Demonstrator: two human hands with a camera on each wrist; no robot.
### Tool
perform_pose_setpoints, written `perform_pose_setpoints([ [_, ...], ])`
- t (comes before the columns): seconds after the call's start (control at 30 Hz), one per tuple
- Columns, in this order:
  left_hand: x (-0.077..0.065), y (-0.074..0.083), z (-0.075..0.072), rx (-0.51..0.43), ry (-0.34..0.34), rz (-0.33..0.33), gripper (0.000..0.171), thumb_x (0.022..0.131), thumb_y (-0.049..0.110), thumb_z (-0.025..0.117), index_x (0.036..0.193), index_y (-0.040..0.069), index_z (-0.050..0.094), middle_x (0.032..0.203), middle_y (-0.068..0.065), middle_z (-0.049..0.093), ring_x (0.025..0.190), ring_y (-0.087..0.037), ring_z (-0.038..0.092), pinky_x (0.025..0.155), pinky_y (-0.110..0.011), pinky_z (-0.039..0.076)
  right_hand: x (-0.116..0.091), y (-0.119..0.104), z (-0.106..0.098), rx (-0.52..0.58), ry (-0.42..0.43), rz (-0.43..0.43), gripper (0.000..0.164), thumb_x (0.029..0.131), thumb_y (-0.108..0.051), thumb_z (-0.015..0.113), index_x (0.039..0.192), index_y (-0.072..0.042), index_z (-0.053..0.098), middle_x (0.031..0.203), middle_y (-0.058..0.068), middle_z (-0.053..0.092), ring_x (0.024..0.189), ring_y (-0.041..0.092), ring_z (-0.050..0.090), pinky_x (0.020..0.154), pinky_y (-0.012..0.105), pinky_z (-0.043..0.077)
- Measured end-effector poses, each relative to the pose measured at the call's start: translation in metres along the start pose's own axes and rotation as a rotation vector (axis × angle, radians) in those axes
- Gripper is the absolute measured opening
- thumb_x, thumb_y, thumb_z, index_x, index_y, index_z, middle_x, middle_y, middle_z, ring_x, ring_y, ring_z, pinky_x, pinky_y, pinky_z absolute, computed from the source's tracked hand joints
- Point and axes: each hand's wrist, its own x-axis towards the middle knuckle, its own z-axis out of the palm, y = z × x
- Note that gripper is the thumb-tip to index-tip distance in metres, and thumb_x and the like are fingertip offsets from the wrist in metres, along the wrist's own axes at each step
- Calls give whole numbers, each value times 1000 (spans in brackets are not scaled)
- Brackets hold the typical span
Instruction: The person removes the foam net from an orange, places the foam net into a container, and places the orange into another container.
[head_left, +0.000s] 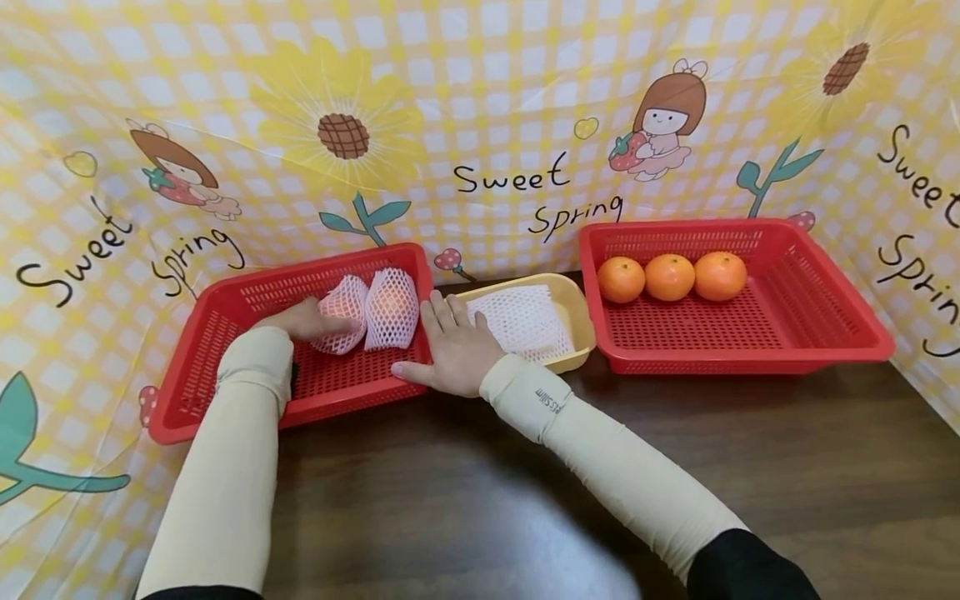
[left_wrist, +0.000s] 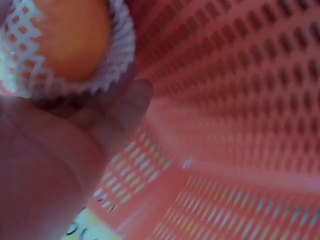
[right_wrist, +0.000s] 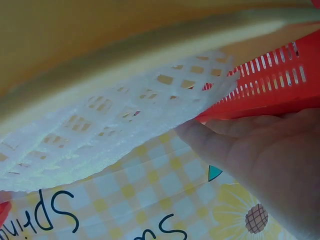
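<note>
Inside the left red basket (head_left: 330,410), my left hand (head_left: 300,320) holds an orange in a white foam net (head_left: 341,321) from its left side, a finger across its front. The left wrist view shows the bare orange skin (left_wrist: 75,40) through the open end of the net, with the hand (left_wrist: 55,150) against it. A second netted orange (head_left: 392,308) sits right beside it. My right hand (head_left: 461,354) lies with fingers spread over the right rim of this basket, between it and the yellow tray (head_left: 577,312).
White foam nets (head_left: 521,321) lie in the yellow tray. Three bare oranges (head_left: 670,277) stand in a row in the right red basket (head_left: 750,360). A checked cloth (head_left: 495,100) hangs behind the brown table (head_left: 420,500).
</note>
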Motion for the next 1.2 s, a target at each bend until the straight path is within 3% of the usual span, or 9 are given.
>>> perform_pose_setpoints([
  [0.13, 1, -5, 5, -20, 31, 32, 118, 83, 61, 72, 148, -17, 12, 143, -39, 27, 131, -51, 33, 111, -63, 25, 1, -2, 0, -18, 0, 4, 106, 89, -83, 34, 163, -10, 14, 169, 10, 6, 153, 31, 7, 117, 58, 17],
  [0.3, 0, -9, 7, -42, 126, 50, 106, 80, 45, 81, 140, -12, 16, 129, -36, 34, 118, -48, 41, 105, -62, 34, 1, -5, 1, -17, -10, 1, 106, 89, -83, 34, 163, -9, 14, 169, 10, 7, 153, 31, 7, 117, 59, 18],
  [0.53, -7, -2, -7, 61, 305, 126, 110, 80, 28, 83, 148, -16, 9, 139, -43, 15, 123, -58, 36, 105, -66, 32, 0, -3, 1, -12, -7, 9, 106, 90, -83, 34, 163, -9, 13, 169, 10, 6, 153, 31, 7, 117, 58, 17],
  [0.63, -18, 3, -16, 86, 370, 180, 105, 78, 22, 84, 148, -14, 15, 142, -43, 16, 126, -59, 32, 105, -68, 30, -1, -2, 0, -9, -4, 3, 106, 90, -83, 34, 163, -9, 13, 169, 11, 6, 153, 31, 7, 116, 59, 18],
  [0.77, -37, 16, -27, 123, 465, 299, 97, 74, 13, 85, 144, -11, 23, 138, -40, 27, 129, -57, 28, 107, -68, 26, 0, -1, -1, -11, 1, 2, 107, 89, -83, 35, 163, -9, 14, 169, 11, 6, 153, 32, 9, 116, 59, 19],
  [0.93, -68, 38, -29, 199, 596, 450, 98, 67, 7, 89, 146, -6, 31, 133, -32, 40, 125, -52, 36, 106, -64, 29, -2, 0, -3, 7, 2, 8, 107, 89, -83, 35, 163, -8, 14, 169, 11, 6, 153, 33, 10, 116, 59, 19],
  [1.07, -95, 56, -15, 247, 756, 623, 97, 60, 5, 93, 141, -5, 42, 124, -27, 51, 113, -47, 47, 100, -62, 37, -8, 2, -8, 48, 21, -10, 101, 93, -77, 40, 161, -7, 20, 167, 14, 13, 151, 36, 15, 115, 57, 25],
  [1.2, -119, 66, 11, 342, 934, 851, 86, 57, 8, 94, 127, -8, 47, 116, -28, 56, 103, -46, 52, 92, -59, 43, -26, 9, -18, 125, 145, -102, 67, 101, -50, 54, 149, -3, 48, 152, 18, 45, 140, 33, 41, 110, 49, 38],
])
